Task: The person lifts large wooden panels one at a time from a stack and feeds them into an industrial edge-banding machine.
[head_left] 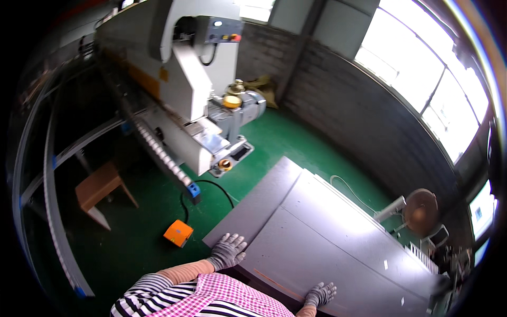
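My left hand (pixel 228 251), in a grey striped work glove, rests on the near left corner of a grey metal sheet (pixel 259 208). Its fingers are stretched out over the surface. My right hand (pixel 320 295), gloved alike, lies flat with fingers spread on the near edge of a larger stack of metal sheets (pixel 338 232). The sheet under my left hand sticks out to the left past the stack. Neither hand grips anything that I can see. A thin orange line runs along the stack's near edge between my hands.
A large white machine (pixel 200 95) with a control panel (pixel 224 30) stands ahead on the left. An orange foot pedal (pixel 178 233) with a black cable sits on the green floor (pixel 274 137). A brown stool (pixel 100 187) and roller rails (pixel 53 211) are left; a round fan (pixel 420 210) is right.
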Available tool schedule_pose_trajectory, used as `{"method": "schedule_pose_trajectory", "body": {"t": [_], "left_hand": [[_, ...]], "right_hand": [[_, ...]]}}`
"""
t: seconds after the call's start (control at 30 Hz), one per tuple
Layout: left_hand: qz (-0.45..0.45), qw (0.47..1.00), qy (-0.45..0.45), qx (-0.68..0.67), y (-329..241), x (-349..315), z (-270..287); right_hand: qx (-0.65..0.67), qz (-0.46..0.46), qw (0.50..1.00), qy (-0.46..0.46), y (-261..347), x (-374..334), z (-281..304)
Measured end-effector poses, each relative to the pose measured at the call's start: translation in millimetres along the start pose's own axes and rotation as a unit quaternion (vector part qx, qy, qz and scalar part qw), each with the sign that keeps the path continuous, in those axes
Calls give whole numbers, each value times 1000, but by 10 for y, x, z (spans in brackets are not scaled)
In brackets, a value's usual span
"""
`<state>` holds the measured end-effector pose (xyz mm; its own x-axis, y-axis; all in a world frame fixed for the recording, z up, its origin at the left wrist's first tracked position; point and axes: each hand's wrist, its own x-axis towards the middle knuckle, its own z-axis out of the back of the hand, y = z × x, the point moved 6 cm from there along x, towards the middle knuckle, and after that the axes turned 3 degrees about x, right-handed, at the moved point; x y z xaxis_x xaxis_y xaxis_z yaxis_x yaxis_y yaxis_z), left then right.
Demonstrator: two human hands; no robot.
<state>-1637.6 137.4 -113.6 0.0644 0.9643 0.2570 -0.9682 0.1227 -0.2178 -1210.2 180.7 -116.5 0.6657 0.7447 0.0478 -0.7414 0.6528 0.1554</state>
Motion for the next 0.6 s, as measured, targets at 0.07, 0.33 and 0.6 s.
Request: {"method": "schedule_pose_trajectory", "body": {"t": [0.07, 0.33, 0.6], "left_hand": [[-4, 1000, -1, 11, 2, 2, -22], [-12, 1000, -7, 13, -10, 4, -55], [-3, 1000, 2, 1, 12, 27, -45]], "right_hand": [[11, 32, 999, 1, 39, 7, 16], [11, 32, 999, 2, 29, -32, 60], [6, 40, 999, -10, 56, -22, 53]]}}
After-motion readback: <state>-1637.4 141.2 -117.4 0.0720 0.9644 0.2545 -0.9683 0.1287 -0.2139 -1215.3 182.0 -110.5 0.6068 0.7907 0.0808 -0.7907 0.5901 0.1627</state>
